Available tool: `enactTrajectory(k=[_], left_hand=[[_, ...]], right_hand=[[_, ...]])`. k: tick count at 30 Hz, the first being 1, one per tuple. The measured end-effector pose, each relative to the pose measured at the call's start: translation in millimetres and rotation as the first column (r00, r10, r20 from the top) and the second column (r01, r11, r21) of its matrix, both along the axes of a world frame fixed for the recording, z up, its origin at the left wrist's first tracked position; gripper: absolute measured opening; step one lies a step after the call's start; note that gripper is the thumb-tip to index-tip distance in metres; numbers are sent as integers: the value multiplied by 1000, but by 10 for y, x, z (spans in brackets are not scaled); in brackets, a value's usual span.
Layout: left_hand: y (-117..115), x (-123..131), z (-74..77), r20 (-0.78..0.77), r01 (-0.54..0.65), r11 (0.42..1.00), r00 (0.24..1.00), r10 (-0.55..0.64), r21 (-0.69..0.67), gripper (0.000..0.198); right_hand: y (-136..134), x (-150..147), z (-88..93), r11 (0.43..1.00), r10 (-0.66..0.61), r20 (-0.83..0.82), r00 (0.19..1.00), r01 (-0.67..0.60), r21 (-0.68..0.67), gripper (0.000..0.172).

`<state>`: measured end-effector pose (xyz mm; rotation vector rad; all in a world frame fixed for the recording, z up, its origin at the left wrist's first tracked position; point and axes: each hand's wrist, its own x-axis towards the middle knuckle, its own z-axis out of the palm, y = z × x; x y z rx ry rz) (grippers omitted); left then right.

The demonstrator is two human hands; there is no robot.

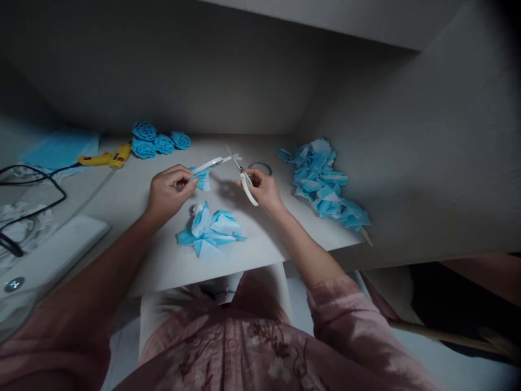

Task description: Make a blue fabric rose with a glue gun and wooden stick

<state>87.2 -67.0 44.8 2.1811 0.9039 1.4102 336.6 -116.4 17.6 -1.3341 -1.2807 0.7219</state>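
Observation:
My left hand [171, 189] is closed on a white strip [208, 164] that looks like a roll of tape seen from its edge. A small pleated blue and white piece [202, 178] hangs by the same fingers. In my right hand [264, 190] are scissors with white handles [248, 189]; their blades point up and left, at the strip's free end. A dark ring [262, 165] lies just behind my right hand. Nearer my body, folded blue and white pieces [211, 231] rest on the table [260, 239].
Several blue rolled flowers [164, 144] sit at the back left beside a yellow glue gun [109, 158]. A long heap of blue pieces [319, 179] lines the right side. Black cable [57, 184], white scraps [24, 217] and a white box-like object [73, 247] lie left.

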Motion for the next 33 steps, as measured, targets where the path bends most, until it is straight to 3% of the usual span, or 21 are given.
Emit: enactTrajectory(k=[5,8,10,13,16,18,19,20,22,24,26,28,30,32,33], left_hand=[[22,-9,-6,22,-23,999,999,24,-43,17],[113,-60,-25,117,-31,999,992,35,-35,19],[178,-85,-36,238,-5,997,971,22,-75,21],[231,-76,-50,457,141,967,889,-29,-212,28],[212,-31,-51,624,356,871,778,-75,-339,34],[171,-7,-38,673,464,791,734,-91,-399,36],[148,0,-29,683,498,758,724,-95,-422,36],[125,4,-19,689,521,732,718,-98,-439,35],[84,5,-3,692,555,694,713,-114,-458,33],[55,7,5,685,582,665,714,-143,-468,31],[42,20,2,674,598,645,719,-169,-476,31],[47,41,-13,666,584,656,728,-162,-478,31],[73,62,-40,651,528,692,751,-109,-492,31],[112,70,-78,621,439,723,784,-19,-533,33],[133,68,-97,601,399,728,799,23,-558,34]], right_hand=[[72,121,-2,994,-107,53,993,106,37,60],[16,221,59,979,-205,276,939,202,38,50],[-92,213,99,989,-105,528,843,142,-30,46],[-297,65,164,981,109,777,620,59,-185,61],[-423,-105,299,958,225,897,381,80,-275,42],[-422,-144,432,945,280,912,300,80,-317,32],[-398,-138,500,946,279,905,322,72,-317,32],[-360,-120,559,952,259,881,395,48,-302,34],[-263,-81,632,969,227,723,652,-76,-236,41],[-161,-69,627,947,321,429,844,-284,-149,45],[-73,-85,568,896,445,181,877,-438,-76,46],[0,-73,506,876,482,81,872,-481,-37,48],[79,26,474,914,402,130,906,-405,1,47],[172,225,464,970,204,300,932,-234,65,42],[221,348,457,986,89,425,901,-140,91,38]])
